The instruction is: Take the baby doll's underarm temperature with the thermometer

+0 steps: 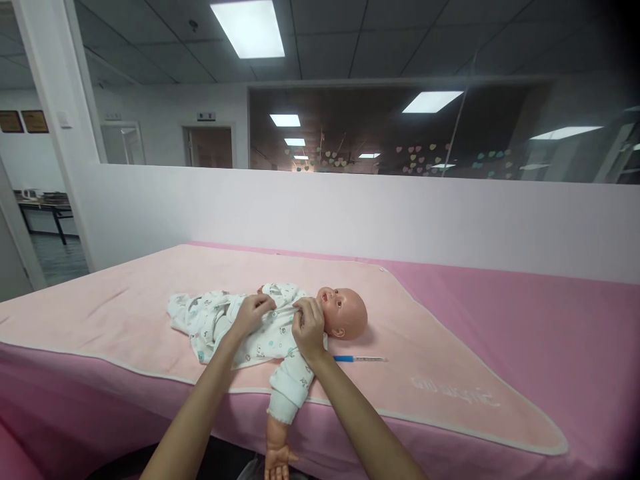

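Note:
A baby doll [345, 312] lies on its back on a pale pink blanket [125, 307], head to the right. It wears a white printed romper [260, 340]. My left hand [251, 313] is closed in a pinch on the romper's front at the chest. My right hand [309, 328] is closed on the romper's cloth near the collar, just below the doll's chin. One doll arm [280, 440] hangs over the table's front edge, its bare hand showing.
A thin blue and white thermometer [359, 359] lies on the blanket just right of my right forearm. The blanket covers a deeper pink table [560, 333]. A low white partition [350, 213] with glass above runs behind the table. A doorway opens at far left.

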The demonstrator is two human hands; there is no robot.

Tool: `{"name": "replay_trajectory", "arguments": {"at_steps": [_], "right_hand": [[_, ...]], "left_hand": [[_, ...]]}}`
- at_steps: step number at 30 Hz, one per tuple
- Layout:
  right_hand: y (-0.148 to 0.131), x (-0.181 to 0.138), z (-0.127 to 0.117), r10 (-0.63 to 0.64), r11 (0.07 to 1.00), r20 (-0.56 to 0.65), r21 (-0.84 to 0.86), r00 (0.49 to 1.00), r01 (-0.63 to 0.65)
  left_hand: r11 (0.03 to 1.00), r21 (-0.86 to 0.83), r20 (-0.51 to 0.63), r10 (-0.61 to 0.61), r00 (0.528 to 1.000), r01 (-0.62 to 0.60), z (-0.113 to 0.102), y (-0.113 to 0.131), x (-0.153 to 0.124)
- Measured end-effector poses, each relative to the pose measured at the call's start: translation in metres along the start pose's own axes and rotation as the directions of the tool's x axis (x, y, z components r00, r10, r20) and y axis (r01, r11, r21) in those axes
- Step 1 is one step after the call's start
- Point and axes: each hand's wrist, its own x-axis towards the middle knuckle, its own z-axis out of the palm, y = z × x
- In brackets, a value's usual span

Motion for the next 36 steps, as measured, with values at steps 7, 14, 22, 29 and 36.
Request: {"name": "replay_trajectory", "arguments": {"at_steps": [7,14,22,29,36], "right_hand": [[-0.012,0.006,-0.004,-0.084,0.982,0.243,-0.146,0.966,0.122],[-0.014,0.008,-0.003,-0.187,0.952,0.322,-0.175,0.928,0.252],[-0.008,0.004,0.003,-0.206,0.954,0.228,-0.170,0.952,0.247],[-0.010,0.005,0.000,-0.183,0.973,0.246,-0.094,0.952,0.211],[-0.006,0.004,0.006,-0.165,0.983,0.335,-0.019,0.928,0.182]], "left_hand": [[0.991,-0.129,0.219,-0.006,0.976,0.035,-0.003,0.006,-0.003],[0.972,-0.234,0.174,0.054,0.983,-0.012,-0.006,0.002,-0.005],[0.985,-0.171,0.233,0.029,0.972,0.012,-0.006,0.002,-0.005],[0.977,-0.200,0.277,-0.014,0.961,0.072,-0.007,0.011,-0.007],[0.966,-0.246,0.271,-0.015,0.962,0.084,-0.006,0.018,-0.010]]}}
